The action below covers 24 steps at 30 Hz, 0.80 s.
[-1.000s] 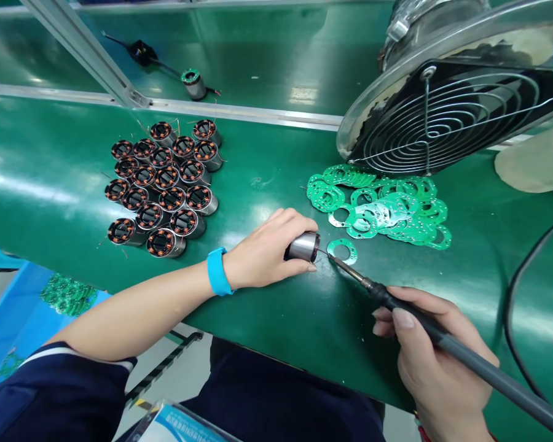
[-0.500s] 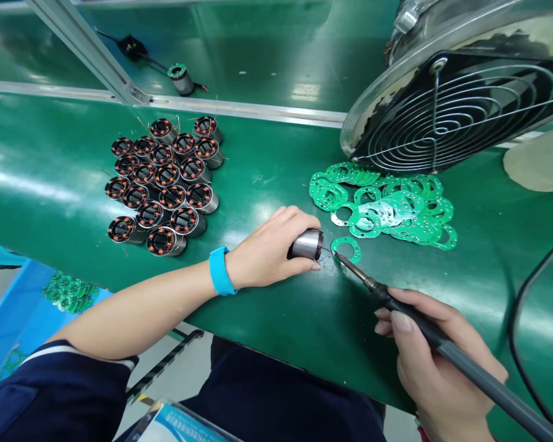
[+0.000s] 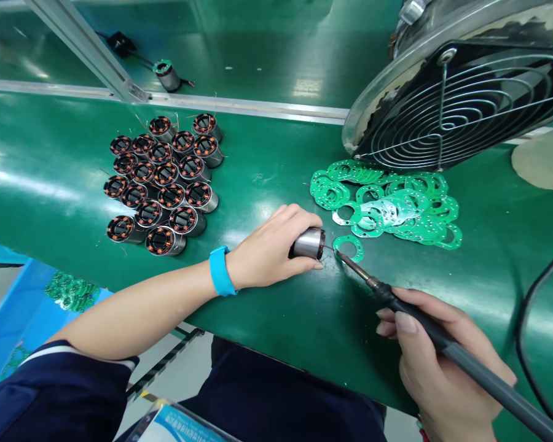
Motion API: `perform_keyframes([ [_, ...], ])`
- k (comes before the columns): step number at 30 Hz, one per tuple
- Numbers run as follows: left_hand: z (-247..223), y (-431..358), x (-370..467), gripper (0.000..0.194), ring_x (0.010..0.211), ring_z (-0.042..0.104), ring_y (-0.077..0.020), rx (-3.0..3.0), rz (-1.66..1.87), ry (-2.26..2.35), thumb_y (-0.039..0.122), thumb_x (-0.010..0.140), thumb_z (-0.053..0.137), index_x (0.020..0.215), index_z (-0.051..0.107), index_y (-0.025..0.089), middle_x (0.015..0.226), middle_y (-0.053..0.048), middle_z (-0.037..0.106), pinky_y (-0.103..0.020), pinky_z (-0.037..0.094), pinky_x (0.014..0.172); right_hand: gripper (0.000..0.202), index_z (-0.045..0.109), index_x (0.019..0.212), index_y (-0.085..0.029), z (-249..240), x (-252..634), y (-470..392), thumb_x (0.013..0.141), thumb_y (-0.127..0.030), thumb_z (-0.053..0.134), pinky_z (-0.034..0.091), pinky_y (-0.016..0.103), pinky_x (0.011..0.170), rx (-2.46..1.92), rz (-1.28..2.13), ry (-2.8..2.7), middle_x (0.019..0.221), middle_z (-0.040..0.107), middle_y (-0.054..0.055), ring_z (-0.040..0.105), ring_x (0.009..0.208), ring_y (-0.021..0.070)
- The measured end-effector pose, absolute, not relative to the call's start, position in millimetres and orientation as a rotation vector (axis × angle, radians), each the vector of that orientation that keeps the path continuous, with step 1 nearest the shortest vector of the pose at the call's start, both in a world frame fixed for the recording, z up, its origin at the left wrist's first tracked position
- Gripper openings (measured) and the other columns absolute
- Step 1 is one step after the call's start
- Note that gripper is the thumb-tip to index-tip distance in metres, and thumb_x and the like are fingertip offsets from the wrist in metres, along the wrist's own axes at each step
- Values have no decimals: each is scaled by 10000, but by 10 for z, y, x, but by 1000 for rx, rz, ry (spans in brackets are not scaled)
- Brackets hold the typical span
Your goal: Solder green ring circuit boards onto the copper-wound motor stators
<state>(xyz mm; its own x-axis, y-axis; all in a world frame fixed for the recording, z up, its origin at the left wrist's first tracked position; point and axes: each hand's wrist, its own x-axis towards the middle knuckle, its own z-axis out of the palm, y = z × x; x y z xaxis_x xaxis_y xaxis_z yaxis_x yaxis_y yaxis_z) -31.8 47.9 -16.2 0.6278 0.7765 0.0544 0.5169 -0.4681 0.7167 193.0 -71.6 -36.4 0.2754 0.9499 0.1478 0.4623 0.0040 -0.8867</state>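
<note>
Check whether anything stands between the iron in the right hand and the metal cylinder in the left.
Nothing visible blocks the soldering iron in the right hand; only a thin wire from the metal cylinder juts into the gap. A loose green ring lies by the tip.

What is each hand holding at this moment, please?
Left hand: closed around a cylindrical motor stator.
Right hand: closed around a soldering iron, gripping its handle.

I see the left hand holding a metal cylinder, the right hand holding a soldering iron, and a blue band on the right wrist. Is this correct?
Not quite: the blue band is on the left wrist, as the head view shows. The left hand does hold a metal cylinder and the right hand a soldering iron.
</note>
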Motion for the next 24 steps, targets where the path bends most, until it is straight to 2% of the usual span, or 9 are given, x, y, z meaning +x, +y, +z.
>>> perform_keyframes([
  [6,-153,481,-316,360,1028,529,-254,2179,470,1007,287,826,732,1101,534,167,1116,-96,607,-395,434,896,155,718,1009,-257,-310,1887,-697,873,-325,686,525,237,532,-1614,651,-1317,758,717,-20,637,540,99],
  [11,-164,479,-315,359,1022,520,-250,2213,489,991,273,830,732,1105,532,158,1108,-101,604,-393,428,904,112,691,994,-274,-291,1864,-709,918,-326,628,567,317,716,-1623,401,-1659,851,758,11,716,722,166],
  [13,-164,476,-317,363,1025,516,-250,2226,491,987,272,833,730,1113,531,155,1112,-105,601,-395,428,906,114,681,1014,-272,-309,1877,-726,920,-295,621,573,333,712,-1569,370,-1724,871,763,20,723,729,181],
  [16,-158,473,-320,361,1030,512,-250,2238,470,993,275,837,722,1123,532,164,1120,-103,595,-396,430,909,261,648,1163,-272,-323,1921,-726,903,-277,637,582,361,680,-1514,475,-1644,939,767,35,727,706,203],
  [18,-153,470,-319,357,1023,512,-250,2250,463,989,272,842,714,1129,536,157,1114,-106,592,-395,432,904,417,547,1339,-282,-298,1942,-682,926,-280,602,589,365,691,-1484,532,-1614,1018,766,43,742,736,209],
  [20,-148,468,-317,349,1024,514,-251,2262,454,987,271,847,705,1132,540,157,1115,-106,590,-393,433,901,456,472,1408,-290,-247,1938,-598,958,-274,549,588,347,719,-1481,519,-1707,1035,767,39,750,792,204],
  [24,-143,467,-309,338,1036,517,-258,2274,437,994,276,853,691,1137,544,167,1120,-102,596,-404,434,903,302,568,1259,-239,-183,1857,-385,971,-300,501,567,368,744,-1504,335,-2063,1012,751,78,721,882,240],
])
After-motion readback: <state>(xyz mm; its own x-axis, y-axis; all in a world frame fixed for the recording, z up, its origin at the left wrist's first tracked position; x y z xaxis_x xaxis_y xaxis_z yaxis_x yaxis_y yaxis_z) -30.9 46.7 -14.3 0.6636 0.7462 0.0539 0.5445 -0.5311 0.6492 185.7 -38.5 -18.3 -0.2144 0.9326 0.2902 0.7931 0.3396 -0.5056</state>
